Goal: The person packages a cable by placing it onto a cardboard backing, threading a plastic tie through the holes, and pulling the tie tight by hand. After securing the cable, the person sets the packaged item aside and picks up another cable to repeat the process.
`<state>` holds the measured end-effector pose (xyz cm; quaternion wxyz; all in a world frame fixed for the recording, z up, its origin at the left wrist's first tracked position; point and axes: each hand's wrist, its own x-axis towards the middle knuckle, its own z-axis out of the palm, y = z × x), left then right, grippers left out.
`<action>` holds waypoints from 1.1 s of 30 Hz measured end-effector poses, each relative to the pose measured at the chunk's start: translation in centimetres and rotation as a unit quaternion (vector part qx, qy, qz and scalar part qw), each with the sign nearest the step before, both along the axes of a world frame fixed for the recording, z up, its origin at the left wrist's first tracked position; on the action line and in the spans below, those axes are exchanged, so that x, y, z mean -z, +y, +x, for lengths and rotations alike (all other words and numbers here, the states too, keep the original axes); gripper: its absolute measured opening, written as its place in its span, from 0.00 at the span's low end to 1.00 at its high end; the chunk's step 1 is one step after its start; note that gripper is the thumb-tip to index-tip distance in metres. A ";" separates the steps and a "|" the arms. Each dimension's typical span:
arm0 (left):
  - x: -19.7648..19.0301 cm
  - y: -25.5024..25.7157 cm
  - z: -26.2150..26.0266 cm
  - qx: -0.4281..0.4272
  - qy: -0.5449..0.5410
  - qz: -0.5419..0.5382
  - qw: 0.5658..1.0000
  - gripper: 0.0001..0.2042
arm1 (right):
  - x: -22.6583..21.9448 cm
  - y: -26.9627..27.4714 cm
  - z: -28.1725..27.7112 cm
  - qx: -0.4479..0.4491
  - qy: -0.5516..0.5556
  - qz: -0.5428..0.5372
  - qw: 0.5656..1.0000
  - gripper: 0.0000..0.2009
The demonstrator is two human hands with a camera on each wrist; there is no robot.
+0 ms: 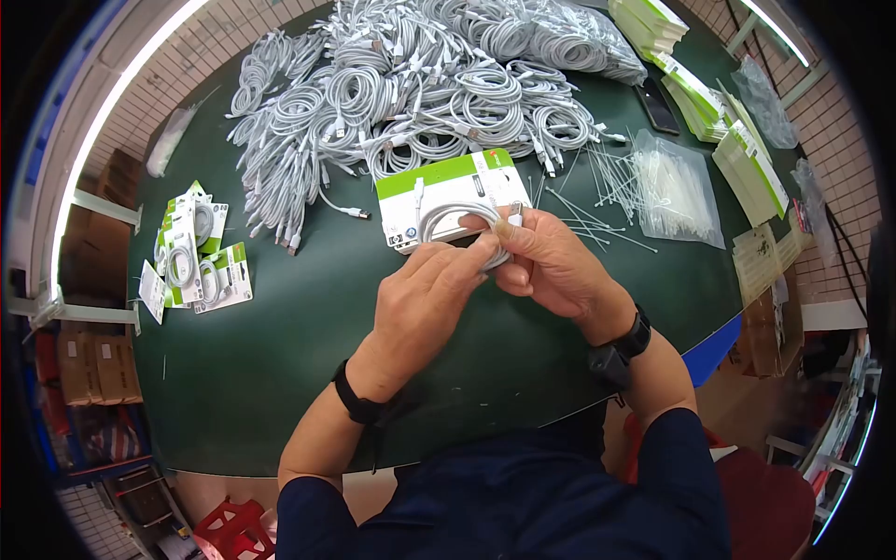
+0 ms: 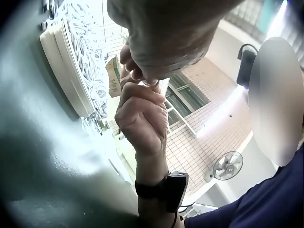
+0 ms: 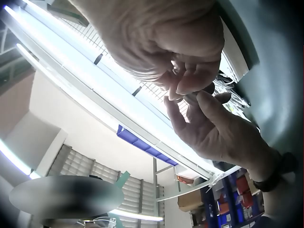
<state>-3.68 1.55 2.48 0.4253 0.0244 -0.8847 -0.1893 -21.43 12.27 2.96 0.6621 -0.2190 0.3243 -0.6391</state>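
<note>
A coiled white USB cable is held up between both hands in the head view. My left hand pinches the near side of the coil with thumb and fingers. Against it, my right hand grips the coil's right side, where the metal USB plug sticks up by the thumb. Just behind the coil lies a stack of green and white printed cards. In both wrist views the fingertips meet, and the cable is mostly hidden by the hands.
A large heap of coiled cables covers the back of the green table. Carded cables lie at left. To the right are loose cable ties, a bag of ties, a phone and more card stacks.
</note>
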 end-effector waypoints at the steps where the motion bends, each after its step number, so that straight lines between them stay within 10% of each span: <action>1: -0.1 -0.1 0.0 0.003 0.022 -0.008 1.000 0.28 | -0.2 0.0 0.2 0.014 0.028 -0.001 1.000 0.22; 11: -2.1 -0.9 1.3 0.026 0.014 -0.024 0.999 0.19 | -0.8 0.2 0.3 0.028 0.215 -0.035 0.976 0.30; 18: -3.2 -1.0 2.2 0.012 -0.009 -0.021 1.000 0.19 | -1.4 0.4 -0.4 0.103 0.547 -0.249 0.792 0.23; 33: -4.5 -0.8 2.9 0.073 -0.046 -0.064 0.994 0.22 | -2.8 0.9 -0.7 0.022 0.530 -0.269 0.804 0.17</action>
